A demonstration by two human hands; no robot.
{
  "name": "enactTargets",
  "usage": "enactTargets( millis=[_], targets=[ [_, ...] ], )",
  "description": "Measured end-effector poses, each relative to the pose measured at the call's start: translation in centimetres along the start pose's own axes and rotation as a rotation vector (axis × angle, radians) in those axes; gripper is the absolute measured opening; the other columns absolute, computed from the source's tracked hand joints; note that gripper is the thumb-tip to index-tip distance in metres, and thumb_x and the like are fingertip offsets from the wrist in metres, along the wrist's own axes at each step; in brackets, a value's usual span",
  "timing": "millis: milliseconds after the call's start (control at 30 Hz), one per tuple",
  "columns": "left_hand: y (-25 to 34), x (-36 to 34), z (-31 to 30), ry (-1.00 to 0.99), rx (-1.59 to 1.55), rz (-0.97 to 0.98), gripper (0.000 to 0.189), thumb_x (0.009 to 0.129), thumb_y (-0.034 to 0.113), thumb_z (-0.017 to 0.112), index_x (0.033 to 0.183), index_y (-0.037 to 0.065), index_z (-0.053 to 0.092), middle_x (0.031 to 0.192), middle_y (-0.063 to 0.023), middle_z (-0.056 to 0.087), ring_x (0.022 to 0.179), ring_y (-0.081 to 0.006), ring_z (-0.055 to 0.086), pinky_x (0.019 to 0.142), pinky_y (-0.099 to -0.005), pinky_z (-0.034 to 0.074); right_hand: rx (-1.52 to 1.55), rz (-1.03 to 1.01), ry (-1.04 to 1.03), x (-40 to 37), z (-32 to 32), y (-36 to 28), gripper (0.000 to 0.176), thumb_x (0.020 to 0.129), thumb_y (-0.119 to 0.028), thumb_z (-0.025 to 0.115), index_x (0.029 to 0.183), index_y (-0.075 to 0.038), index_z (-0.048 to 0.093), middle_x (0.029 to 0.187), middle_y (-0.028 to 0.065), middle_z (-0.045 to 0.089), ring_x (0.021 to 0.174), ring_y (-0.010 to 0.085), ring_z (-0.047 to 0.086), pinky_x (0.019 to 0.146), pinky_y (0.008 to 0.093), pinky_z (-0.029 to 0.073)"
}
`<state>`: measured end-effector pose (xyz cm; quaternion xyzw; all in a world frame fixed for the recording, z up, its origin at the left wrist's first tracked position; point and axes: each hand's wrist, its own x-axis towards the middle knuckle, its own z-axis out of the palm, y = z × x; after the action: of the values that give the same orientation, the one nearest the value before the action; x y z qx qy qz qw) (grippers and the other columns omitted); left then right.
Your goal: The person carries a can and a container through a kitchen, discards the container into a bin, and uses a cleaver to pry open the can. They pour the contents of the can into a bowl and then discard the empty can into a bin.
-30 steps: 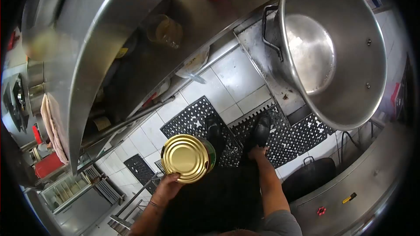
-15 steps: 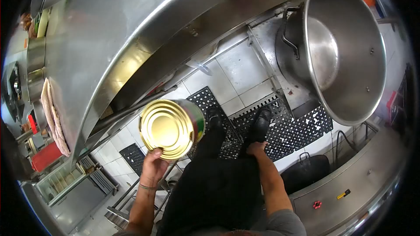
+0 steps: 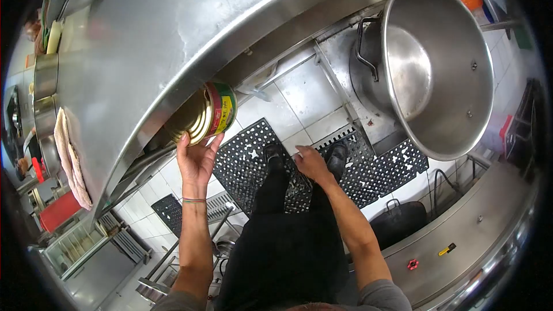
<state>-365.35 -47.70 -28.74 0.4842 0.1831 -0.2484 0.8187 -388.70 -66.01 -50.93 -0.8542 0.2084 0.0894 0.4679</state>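
Observation:
My left hand [image 3: 199, 158] grips the lower side of a large tin can [image 3: 218, 116], thumb and fingers spread around it. The can is tilted, its gold ribbed end towards the left and a green, red and yellow label round its side. Part of it is in shadow below the edge of the steel counter [image 3: 173, 29]. Over the floor mat, my right hand [image 3: 313, 165] hangs in front of my leg with loosely bent fingers and nothing in it.
A large steel pot [image 3: 429, 75] stands at the right with its mouth facing me. A folded cloth [image 3: 70, 158] lies on the counter's left. Perforated black mats [image 3: 368, 181] cover the tiles. A dark wok [image 3: 397, 224] sits low at the right.
My left hand has carried the can up and left, in under the counter edge, turning its label into view. My right hand has come forward and left from beside my leg.

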Motion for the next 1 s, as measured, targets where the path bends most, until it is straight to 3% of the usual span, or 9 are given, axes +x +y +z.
enactTargets(
  millis=[167, 300, 367, 467, 633, 700, 800, 833, 1000],
  targets=[
    [-1.1, 1.3, -0.1, 0.057, -0.014, 0.039, 0.059, 0.088, 0.036, 0.073, 0.134, 0.004, 0.055, 0.139, -0.016, 0.056, 0.13, -0.0336, 0.052, 0.114, -0.0559, 0.044, 0.551, -0.065, 0.335, 7.3, -7.1, -12.9, 0.019, 0.093, -0.01, 0.064, 0.107, 0.001, 0.07, 0.097, 0.0221, 0.071, 0.088, 0.0374, 0.07, 0.079, 0.0416, 0.056],
    [-0.7, 2.3, -0.4, 0.054, -0.045, 0.017, 0.06, 0.089, 0.034, 0.072, 0.135, 0.001, 0.052, 0.139, -0.0175, 0.055, 0.131, -0.0354, 0.052, 0.114, -0.0569, 0.043, 0.622, 0.033, 0.404, 13.7, -12.9, -21.3, 0.043, 0.094, -0.016, 0.062, 0.133, 0.001, 0.052, 0.094, 0.0259, 0.068, 0.086, 0.0405, 0.069, 0.075, 0.0465, 0.055],
    [-0.5, 2.8, -0.5, 0.061, -0.027, 0.014, 0.059, 0.091, 0.034, 0.069, 0.136, 0.0, 0.051, 0.139, -0.0176, 0.054, 0.131, -0.0366, 0.051, 0.114, -0.0571, 0.043, 0.4, 0.057, 0.418, 18.1, -12.4, -21.6, 0.041, 0.097, -0.019, 0.055, 0.134, -0.002, 0.053, 0.111, 0.031, 0.066, 0.099, 0.049, 0.065, 0.087, 0.0527, 0.053],
    [0.1, 3.3, 0.3, 0.025, -0.03, -0.007, 0.056, 0.096, 0.034, 0.064, 0.136, -0.002, 0.049, 0.141, -0.0197, 0.052, 0.132, -0.0387, 0.051, 0.114, -0.0572, 0.043, -0.02, -0.262, 0.269, 23.2, -11.6, -20.3, 0.04, 0.099, -0.025, 0.051, 0.135, -0.007, 0.053, 0.115, 0.029, 0.066, 0.102, 0.0488, 0.064, 0.089, 0.0528, 0.052],
    [0.2, 4.5, 0.6, 0.024, -0.022, -0.009, 0.056, 0.101, 0.035, 0.058, 0.139, -0.004, 0.044, 0.145, -0.0246, 0.047, 0.135, -0.0428, 0.047, 0.113, -0.0579, 0.044, 0.245, -0.254, 0.327, 23.5, -11.7, -20.2, 0.032, 0.1, -0.024, 0.047, 0.121, -0.007, 0.064, 0.107, 0.0283, 0.068, 0.101, 0.0449, 0.065, 0.087, 0.0513, 0.053],
    [0.4, 5.1, 0.5, 0.025, -0.011, -0.022, 0.058, 0.102, 0.036, 0.057, 0.14, -0.006, 0.042, 0.144, -0.0268, 0.046, 0.132, -0.0468, 0.048, 0.11, -0.0558, 0.049, 0.491, -0.062, 0.241, 21.0, -14.8, -21.4, 0.027, 0.098, -0.021, 0.05, 0.108, -0.005, 0.07, 0.1, 0.0282, 0.068, 0.095, 0.0469, 0.065, 0.084, 0.0524, 0.053],
    [0.5, 6.0, 0.4, 0.051, 0.031, -0.038, 0.057, 0.103, 0.034, 0.057, 0.139, -0.006, 0.042, 0.143, -0.0263, 0.047, 0.128, -0.0474, 0.052, 0.104, -0.0521, 0.055, 0.298, -0.274, 0.412, 18.9, -14.1, -18.7, 0.019, 0.093, -0.011, 0.055, 0.098, 0.001, 0.068, 0.102, 0.0247, 0.068, 0.089, 0.0428, 0.066, 0.08, 0.0491, 0.052],
    [0.6, 6.2, 0.9, 0.07, 0.031, -0.051, 0.053, 0.103, 0.033, 0.056, 0.139, -0.005, 0.045, 0.141, -0.0256, 0.05, 0.124, -0.0455, 0.056, 0.1, -0.0497, 0.058, 0.304, -0.096, 0.398, 17.4, -14.6, -18.4, 0.02, 0.096, -0.013, 0.054, 0.101, 0.002, 0.067, 0.1, 0.026, 0.067, 0.094, 0.0433, 0.064, 0.084, 0.0501, 0.051],
    [0.8, 7.9, 2.5, -0.002, 0.062, -0.049, 0.05, 0.101, 0.03, 0.061, 0.139, 0.0, 0.049, 0.141, -0.0198, 0.054, 0.127, -0.0413, 0.056, 0.101, -0.0508, 0.057, 0.422, -0.09, 0.296, 9.0, -18.4, -16.1, 0.031, 0.098, -0.02, 0.056, 0.124, -0.006, 0.067, 0.114, 0.0274, 0.067, 0.108, 0.0391, 0.065, 0.098, 0.0489, 0.049]
  ],
)
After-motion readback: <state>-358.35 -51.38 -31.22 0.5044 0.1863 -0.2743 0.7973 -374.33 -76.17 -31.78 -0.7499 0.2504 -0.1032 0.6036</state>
